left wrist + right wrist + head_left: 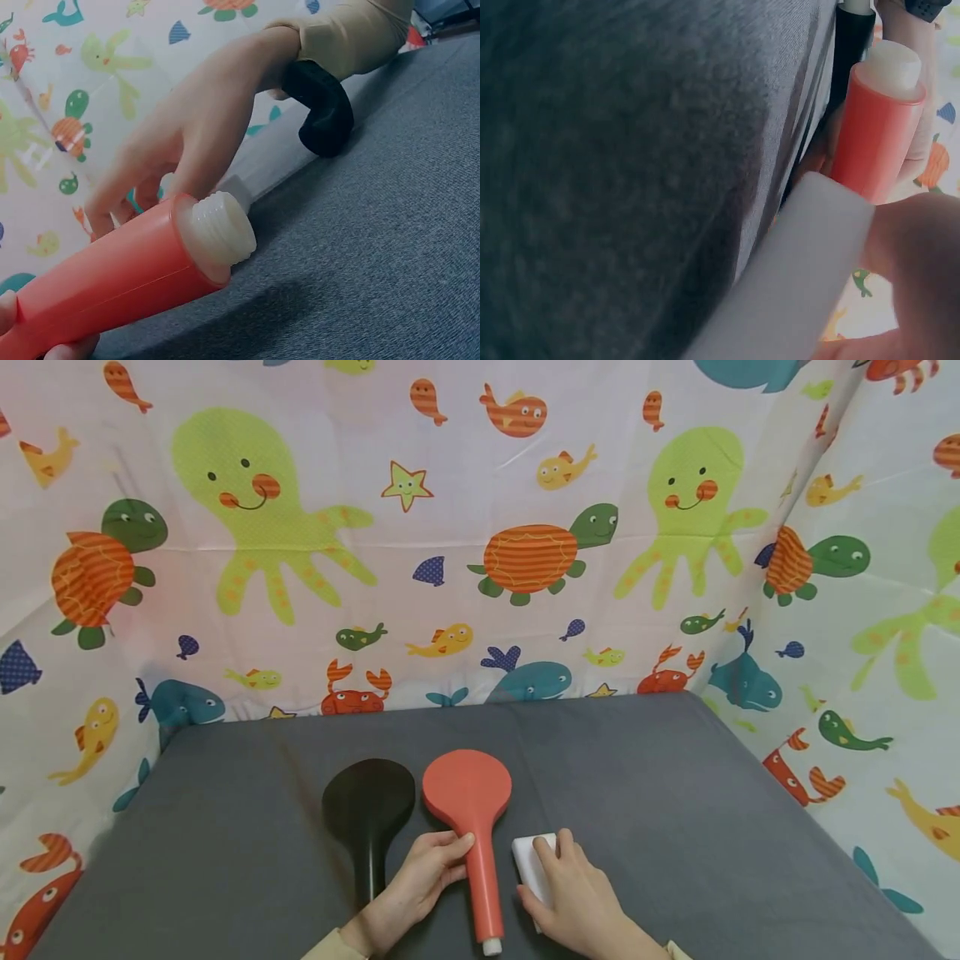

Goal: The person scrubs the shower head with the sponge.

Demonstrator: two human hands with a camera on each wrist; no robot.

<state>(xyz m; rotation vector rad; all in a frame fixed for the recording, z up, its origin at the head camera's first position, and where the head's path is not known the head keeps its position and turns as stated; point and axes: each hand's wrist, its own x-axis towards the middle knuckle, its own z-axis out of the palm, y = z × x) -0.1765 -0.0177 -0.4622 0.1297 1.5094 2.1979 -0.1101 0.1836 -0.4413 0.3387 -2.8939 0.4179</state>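
Observation:
A red hand shower head [467, 787] stands out near the middle of the head view, its round head pointing away and its handle toward me. My left hand [420, 878] pinches the upper handle, thumb on top. A white threaded end [225, 229] sticks out of the handle in the left wrist view. To the right, my right hand [577, 897] grips a white sponge-like block [528, 865] between thumb and fingers, close to the cloth. The right wrist view shows that block [795, 262] large, beside the red handle [877, 142].
Left of the red one lies a black hand shower head [367, 797], its handle partly behind my left forearm. Grey cloth [225, 843] covers the table. A curtain [450, 460] printed with sea animals hangs behind and along both sides.

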